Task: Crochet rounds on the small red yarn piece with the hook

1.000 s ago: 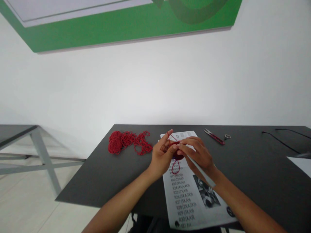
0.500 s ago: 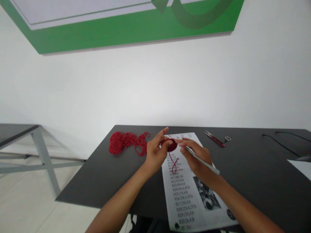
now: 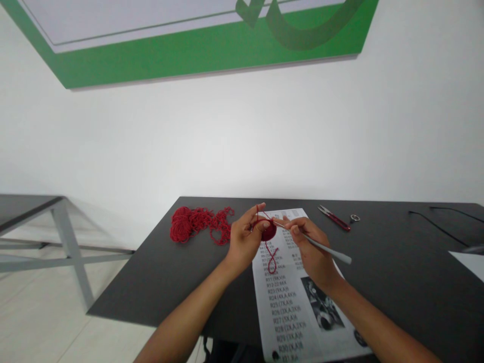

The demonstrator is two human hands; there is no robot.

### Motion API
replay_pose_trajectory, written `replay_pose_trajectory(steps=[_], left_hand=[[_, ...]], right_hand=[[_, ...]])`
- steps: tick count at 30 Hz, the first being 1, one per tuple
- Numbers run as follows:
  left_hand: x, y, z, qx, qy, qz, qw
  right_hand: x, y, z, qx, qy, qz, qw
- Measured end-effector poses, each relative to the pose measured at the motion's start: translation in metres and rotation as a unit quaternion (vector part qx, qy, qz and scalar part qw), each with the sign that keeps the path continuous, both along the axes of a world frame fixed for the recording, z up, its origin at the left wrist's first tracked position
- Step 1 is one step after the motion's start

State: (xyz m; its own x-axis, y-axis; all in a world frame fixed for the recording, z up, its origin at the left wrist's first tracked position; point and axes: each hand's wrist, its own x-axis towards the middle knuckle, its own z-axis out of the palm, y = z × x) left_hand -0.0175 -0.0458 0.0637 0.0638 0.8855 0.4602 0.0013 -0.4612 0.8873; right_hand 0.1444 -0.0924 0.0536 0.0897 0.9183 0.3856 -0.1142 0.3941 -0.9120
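Between finger and thumb, my left hand (image 3: 245, 236) pinches a small round red crochet piece (image 3: 268, 231), with red yarn looped over its raised index finger. My right hand (image 3: 309, 247) grips a crochet hook (image 3: 328, 250) with a grey handle; the hook's tip meets the upper right edge of the piece. A red yarn tail (image 3: 272, 262) dangles below the piece in a loop. Under both hands lies a printed sheet (image 3: 282, 312) with rows of text and a dark picture. A tangled ball of red yarn (image 3: 182, 225) rests left of my left hand.
Red-handled snips (image 3: 335, 219) and a small metal ring (image 3: 354, 218) lie on the dark table (image 3: 393, 282) at the back right. Dark cables (image 3: 438, 227) and a white paper (image 3: 471, 263) are at the far right. Another table (image 3: 28, 209) stands at left.
My right hand and the hook have moved slightly right, away from the piece's centre, and the hook lies flatter. My left hand has shifted a little right and down with the piece.
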Motion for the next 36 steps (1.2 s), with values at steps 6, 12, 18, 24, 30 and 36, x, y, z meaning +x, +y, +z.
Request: replay_pose_trajectory(steps=[6, 12, 18, 24, 30, 36], left_hand=[[-0.002, 0.005, 0.001, 0.013, 0.02, 0.017, 1.0], [-0.004, 0.007, 0.0, 0.042, 0.04, 0.067, 0.996], [-0.002, 0.003, -0.008, 0.119, 0.09, 0.06, 0.987], [0.0, -0.004, -0.015, 0.215, 0.115, 0.048, 0.969], [0.006, -0.014, -0.015, 0.139, 0.09, 0.042, 0.985], [0.018, -0.017, -0.014, -0.152, -0.16, -0.138, 0.965]], right_hand=[[-0.006, -0.008, -0.008, 0.039, -0.167, -0.065, 0.983], [-0.006, -0.004, -0.007, 0.019, -0.064, -0.027, 0.997], [-0.001, 0.017, -0.005, -0.039, 0.199, 0.115, 0.972], [0.001, 0.014, -0.008, 0.037, 0.058, 0.045, 0.997], [0.003, 0.004, -0.006, 0.161, -0.171, -0.113, 0.965], [0.006, 0.003, -0.015, 0.252, -0.297, -0.187, 0.902]])
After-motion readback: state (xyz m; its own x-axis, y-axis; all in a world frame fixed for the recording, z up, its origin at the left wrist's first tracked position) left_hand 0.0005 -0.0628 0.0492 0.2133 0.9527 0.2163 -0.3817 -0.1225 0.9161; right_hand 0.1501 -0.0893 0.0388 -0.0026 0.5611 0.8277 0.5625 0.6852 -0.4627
